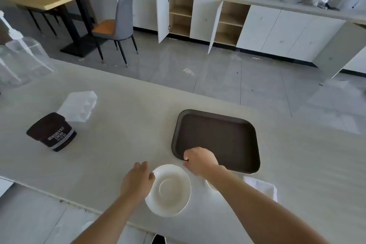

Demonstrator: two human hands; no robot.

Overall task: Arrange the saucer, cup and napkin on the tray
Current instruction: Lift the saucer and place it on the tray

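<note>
A white saucer (169, 190) lies on the pale counter near its front edge. My left hand (138, 179) touches the saucer's left rim with the fingers curled around it. My right hand (200, 159) sits at the near-left corner of the dark brown tray (217, 136), fingers closed over the tray's rim. The tray holds nothing. A white cup (211, 185) is mostly hidden under my right forearm. A white folded napkin (261, 187) shows just right of that forearm, in front of the tray.
A dark cocoa tub (51, 131) lies tilted at the left of the counter (118, 125), with a clear plastic egg tray (79, 106) behind it. A clear pump bottle (17, 59) stands at the far left. Beyond the counter are floor, a chair and open cupboards.
</note>
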